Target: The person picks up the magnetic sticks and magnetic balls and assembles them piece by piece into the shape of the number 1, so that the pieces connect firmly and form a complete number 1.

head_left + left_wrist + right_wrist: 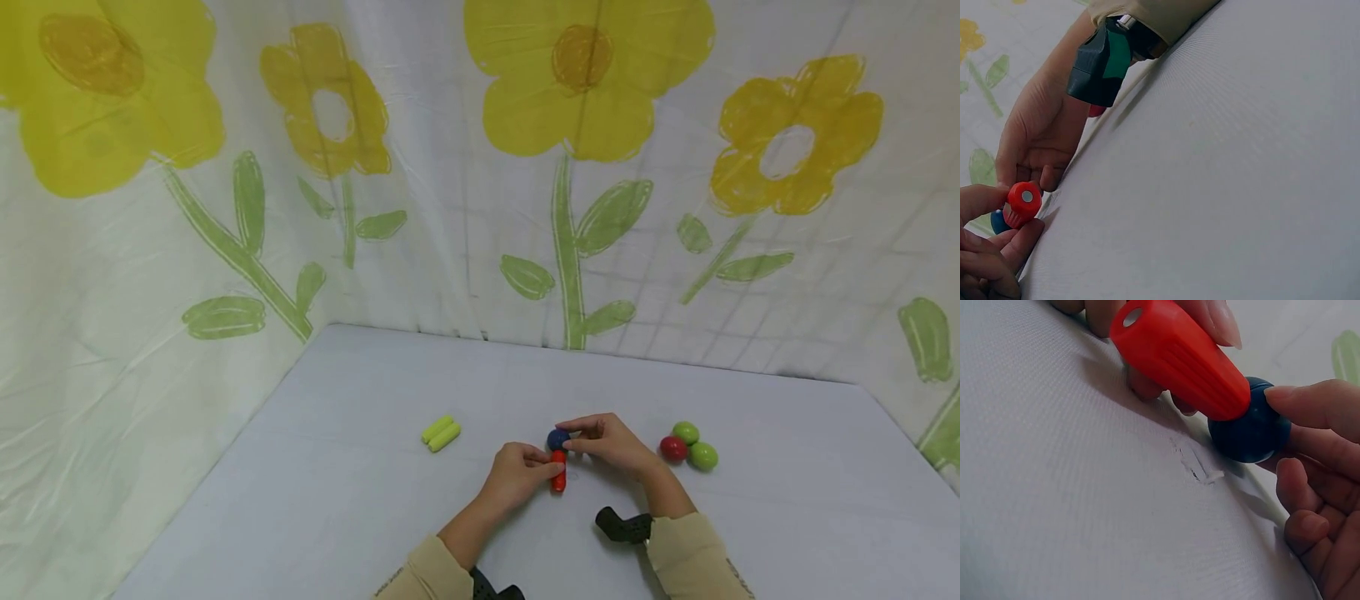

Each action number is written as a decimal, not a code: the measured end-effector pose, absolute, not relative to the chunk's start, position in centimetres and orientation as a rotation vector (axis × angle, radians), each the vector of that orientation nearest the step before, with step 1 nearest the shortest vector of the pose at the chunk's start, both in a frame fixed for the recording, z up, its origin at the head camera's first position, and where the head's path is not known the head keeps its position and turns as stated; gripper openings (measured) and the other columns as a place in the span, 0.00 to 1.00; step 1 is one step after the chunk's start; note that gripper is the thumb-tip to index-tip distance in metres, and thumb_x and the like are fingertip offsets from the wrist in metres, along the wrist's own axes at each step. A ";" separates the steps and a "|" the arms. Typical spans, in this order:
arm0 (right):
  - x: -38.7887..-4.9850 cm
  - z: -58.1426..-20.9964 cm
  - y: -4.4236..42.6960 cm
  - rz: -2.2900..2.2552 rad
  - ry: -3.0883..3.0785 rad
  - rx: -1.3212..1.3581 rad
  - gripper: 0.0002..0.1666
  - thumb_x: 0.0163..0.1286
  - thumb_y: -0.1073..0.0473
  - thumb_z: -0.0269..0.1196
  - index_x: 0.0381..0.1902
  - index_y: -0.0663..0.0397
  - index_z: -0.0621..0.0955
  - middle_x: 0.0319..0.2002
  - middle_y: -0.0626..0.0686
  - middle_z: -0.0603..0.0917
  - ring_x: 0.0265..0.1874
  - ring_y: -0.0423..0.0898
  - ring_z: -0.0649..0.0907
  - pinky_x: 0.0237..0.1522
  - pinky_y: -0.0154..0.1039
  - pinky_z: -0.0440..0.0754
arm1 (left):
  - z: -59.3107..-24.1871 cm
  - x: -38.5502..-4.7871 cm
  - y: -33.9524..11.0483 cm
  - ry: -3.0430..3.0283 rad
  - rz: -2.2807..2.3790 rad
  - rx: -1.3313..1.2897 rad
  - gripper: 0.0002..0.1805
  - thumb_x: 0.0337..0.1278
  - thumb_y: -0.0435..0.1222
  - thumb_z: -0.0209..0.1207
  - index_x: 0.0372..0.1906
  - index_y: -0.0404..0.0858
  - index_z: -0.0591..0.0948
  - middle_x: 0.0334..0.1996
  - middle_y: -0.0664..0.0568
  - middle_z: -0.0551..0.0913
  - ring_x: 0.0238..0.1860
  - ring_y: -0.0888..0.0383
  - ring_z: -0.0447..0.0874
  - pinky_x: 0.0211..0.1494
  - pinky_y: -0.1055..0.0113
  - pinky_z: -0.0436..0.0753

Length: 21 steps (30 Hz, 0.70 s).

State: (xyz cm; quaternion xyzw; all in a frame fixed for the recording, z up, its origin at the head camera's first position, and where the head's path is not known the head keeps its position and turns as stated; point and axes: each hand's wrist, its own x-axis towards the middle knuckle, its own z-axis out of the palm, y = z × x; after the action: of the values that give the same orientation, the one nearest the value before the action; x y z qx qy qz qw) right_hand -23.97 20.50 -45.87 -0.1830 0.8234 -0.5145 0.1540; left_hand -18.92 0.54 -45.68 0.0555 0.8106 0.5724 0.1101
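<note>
A red magnetic building rod (558, 482) is pinched between the thumb and fingers of my left hand (513, 479). Its far end meets a dark blue ball (557, 437), which my right hand (613, 443) holds between thumb and fingertips. In the right wrist view the rod (1175, 353) touches the ball (1250, 437) end-on, both close to the table surface. A pale metal disc shows in the rod's free end (1025, 197) in the left wrist view; there the ball (999, 223) is mostly hidden behind the rod and fingers.
Two yellow-green rods (441, 433) lie side by side left of my hands. A red ball (673, 449) and two green balls (703, 456) sit together on the right. The white table (337, 500) runs back to a flower-printed curtain (450, 275).
</note>
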 end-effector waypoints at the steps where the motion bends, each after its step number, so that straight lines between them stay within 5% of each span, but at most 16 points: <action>1: -24.0 -45.9 20.5 -1.473 2.363 -0.526 0.23 0.61 0.57 0.64 0.53 0.60 0.79 0.34 0.53 0.81 0.24 0.37 0.72 0.25 0.30 0.70 | -45.7 -18.9 0.6 2.379 1.682 0.160 0.14 0.49 0.39 0.66 0.33 0.29 0.83 0.28 0.46 0.86 0.28 0.63 0.78 0.29 0.71 0.75; 11: -23.6 -44.8 20.9 -1.426 2.446 -0.472 0.25 0.59 0.52 0.66 0.53 0.57 0.80 0.37 0.56 0.85 0.28 0.44 0.80 0.30 0.34 0.75 | -45.5 -18.9 0.5 2.365 1.687 0.154 0.14 0.48 0.38 0.66 0.33 0.29 0.83 0.28 0.46 0.86 0.27 0.63 0.77 0.29 0.71 0.74; 17: -23.0 -44.1 21.8 -1.446 2.496 -0.435 0.27 0.58 0.53 0.67 0.54 0.59 0.78 0.49 0.60 0.82 0.27 0.46 0.81 0.30 0.34 0.76 | -45.5 -18.8 0.4 2.380 1.696 0.197 0.16 0.47 0.41 0.67 0.32 0.30 0.84 0.25 0.50 0.85 0.26 0.64 0.77 0.29 0.71 0.75; 21: -22.5 -43.7 22.4 -1.412 2.576 -0.364 0.27 0.57 0.52 0.68 0.53 0.57 0.79 0.37 0.58 0.85 0.25 0.44 0.79 0.28 0.33 0.73 | -45.5 -18.9 0.4 2.387 1.693 0.200 0.16 0.47 0.41 0.67 0.32 0.30 0.84 0.25 0.50 0.85 0.26 0.64 0.77 0.29 0.71 0.75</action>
State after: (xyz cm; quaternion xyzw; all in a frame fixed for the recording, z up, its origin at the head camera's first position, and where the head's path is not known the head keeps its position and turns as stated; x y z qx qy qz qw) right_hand -22.53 22.44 -43.74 -0.1223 0.8666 -0.4752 0.0907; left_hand -18.86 0.42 -45.53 0.0679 0.8093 0.5742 0.1040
